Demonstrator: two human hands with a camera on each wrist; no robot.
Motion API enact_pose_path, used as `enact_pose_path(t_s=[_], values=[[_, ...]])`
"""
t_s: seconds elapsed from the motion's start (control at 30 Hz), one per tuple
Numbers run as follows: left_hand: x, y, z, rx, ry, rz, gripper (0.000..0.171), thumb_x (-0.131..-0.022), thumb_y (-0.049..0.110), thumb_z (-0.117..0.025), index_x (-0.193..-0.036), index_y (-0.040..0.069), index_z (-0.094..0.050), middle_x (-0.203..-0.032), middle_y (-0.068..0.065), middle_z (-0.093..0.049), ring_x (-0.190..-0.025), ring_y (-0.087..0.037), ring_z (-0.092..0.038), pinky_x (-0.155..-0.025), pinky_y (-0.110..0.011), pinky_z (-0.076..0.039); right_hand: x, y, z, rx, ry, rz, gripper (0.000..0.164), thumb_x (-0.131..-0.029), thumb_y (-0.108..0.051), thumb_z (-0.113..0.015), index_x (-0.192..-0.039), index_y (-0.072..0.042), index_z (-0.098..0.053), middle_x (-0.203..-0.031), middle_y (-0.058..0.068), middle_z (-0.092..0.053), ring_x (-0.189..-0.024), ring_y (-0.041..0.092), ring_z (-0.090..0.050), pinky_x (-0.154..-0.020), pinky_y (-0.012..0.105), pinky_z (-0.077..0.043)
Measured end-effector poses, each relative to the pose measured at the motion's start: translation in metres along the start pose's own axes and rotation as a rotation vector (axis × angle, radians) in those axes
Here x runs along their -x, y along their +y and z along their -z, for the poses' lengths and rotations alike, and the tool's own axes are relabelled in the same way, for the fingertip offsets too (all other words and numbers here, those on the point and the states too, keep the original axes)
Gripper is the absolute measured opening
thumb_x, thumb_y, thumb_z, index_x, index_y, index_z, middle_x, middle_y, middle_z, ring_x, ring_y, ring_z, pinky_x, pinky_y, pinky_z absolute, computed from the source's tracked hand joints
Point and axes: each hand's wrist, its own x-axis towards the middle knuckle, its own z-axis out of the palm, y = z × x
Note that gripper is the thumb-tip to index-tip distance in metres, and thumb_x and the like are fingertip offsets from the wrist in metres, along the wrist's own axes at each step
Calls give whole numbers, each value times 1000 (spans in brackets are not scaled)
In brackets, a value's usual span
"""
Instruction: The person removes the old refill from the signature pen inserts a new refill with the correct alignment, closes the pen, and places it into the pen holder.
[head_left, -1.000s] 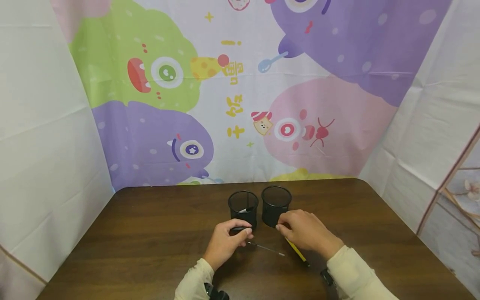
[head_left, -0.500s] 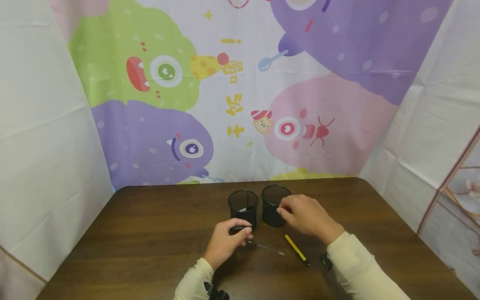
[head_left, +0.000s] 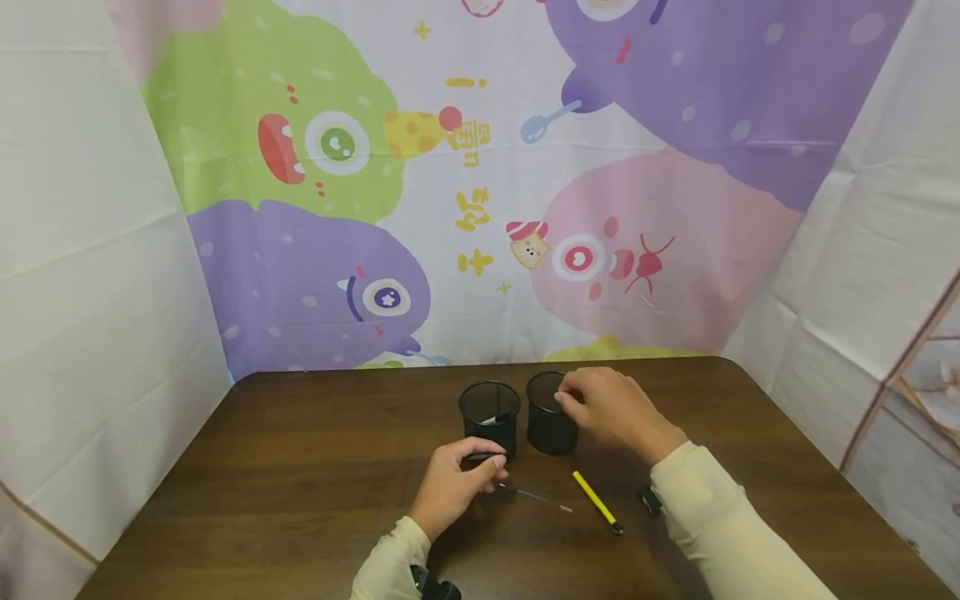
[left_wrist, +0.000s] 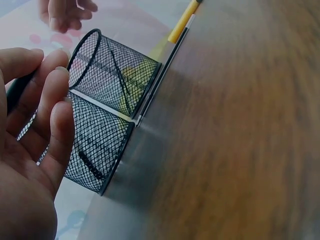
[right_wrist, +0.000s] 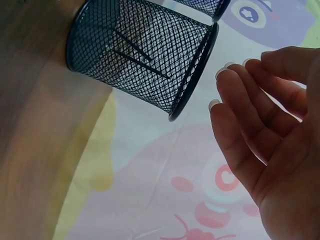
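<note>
My left hand [head_left: 448, 486] pinches a black pen [head_left: 480, 456] between thumb and fingers, in front of the left mesh cup [head_left: 491, 433]. Most of that pen is hidden by the hand. My right hand [head_left: 618, 412] is at the rim of the right mesh cup [head_left: 551, 432], palm toward the cup. In the right wrist view its fingers [right_wrist: 237, 92] are loosely bent, fingertips close together, and nothing shows between them. Between the hands on the table lie a thin dark rod with a pale end [head_left: 536, 497], like a pen refill, and a yellow pen [head_left: 592, 496] with a black end.
The two black mesh cups stand side by side on a brown wooden table [head_left: 315, 467]. A white-and-black item [head_left: 492, 419] leans inside the left cup. Behind the table hangs a cartoon-print cloth [head_left: 480, 317]; white cloth walls [head_left: 97, 275] flank both sides.
My right hand has risen from low beside the right cup to its rim, uncovering the yellow pen's upper end. My left hand keeps its hold on the black pen, nearly still.
</note>
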Motion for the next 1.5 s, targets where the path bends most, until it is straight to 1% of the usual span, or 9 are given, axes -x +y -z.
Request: enact_pose_path(t_s=[0.13, 0.33, 0.7, 0.9, 1.1, 1.17, 1.3, 1.4, 1.5], values=[[0, 0, 1, -16, 0, -4, 28, -93, 17, -74, -109, -5, -70, -85, -12, -74, -82, -33, -71, -64, -29, -59, -8, 2, 0, 19, -13, -1, 8, -94, -26, -71, -89, -20, -72, -76, -13, -60, -69, 8, -55, -64, 33, -51], [1, -2, 2, -35, -4, -12, 28, -93, 18, -74, -108, -4, -71, -84, -9, -74, -79, -27, -72, -64, -31, -60, -17, 5, -3, 39, -103, -4, 8, -93, -26, -73, -88, -20, -72, -77, -14, -61, -69, 7, -56, -67, 34, -52], [0, -1, 4, -24, 7, 1, 27, -93, 20, -74, -108, -2, -72, -82, -6, -74, -80, -32, -71, -64, -32, -60, -32, 7, -5, 75, -274, -39, 9, -92, -24, -74, -85, -20, -75, -76, -13, -63, -64, 8, -54, -59, 32, -49], [1, -1, 3, -29, 20, -1, 22, -93, 19, -74, -106, 2, -73, -80, -5, -73, -78, -35, -71, -64, -32, -60, -38, 7, -6, 101, -348, -48, 26, -90, -19, -75, -65, -19, -67, -62, -11, -53, -60, 10, -48, -54, 31, -42], [0, -3, 2, -24, 10, -14, 27, -93, 19, -74, -107, -3, -72, -80, -6, -73, -80, -44, -69, -64, -32, -60, -43, 7, -7, 120, -357, -77, 40, -87, -17, -77, -54, -19, -54, -54, -11, -37, -53, 8, -35, -47, 27, -32], [-1, -3, 2, -23, 11, -21, 27, -93, 19, -74, -107, -4, -71, -80, -6, -73, -79, -43, -69, -64, -32, -60, -46, 7, -8, 125, -365, -89, 41, -85, -16, -78, -52, -19, -53, -54, -10, -37, -53, 9, -34, -46, 27, -32], [-1, -3, 3, -30, 17, -28, 27, -93, 19, -74, -107, -4, -71, -79, -6, -73, -76, -36, -71, -64, -32, -60, -50, 4, -9, 152, -400, -111, 34, -82, -15, -79, -55, -19, -60, -57, -11, -47, -56, 10, -43, -49, 30, -41], [-1, -3, 3, -38, 19, -29, 27, -92, 20, -75, -107, -4, -71, -78, -6, -73, -75, -32, -71, -64, -32, -60, -53, 2, -9, 175, -421, -137, 36, -83, -7, -71, -53, -18, -53, -55, -9, -43, -54, 11, -39, -48, 31, -39], [-1, -4, 4, -45, 23, -29, 27, -92, 19, -75, -106, -4, -71, -78, -6, -73, -74, -34, -71, -64, -31, -60, -56, 0, -10, 182, -443, -158, 40, -82, -1, -61, -51, -18, -43, -53, -7, -33, -52, 12, -30, -46, 31, -33]])
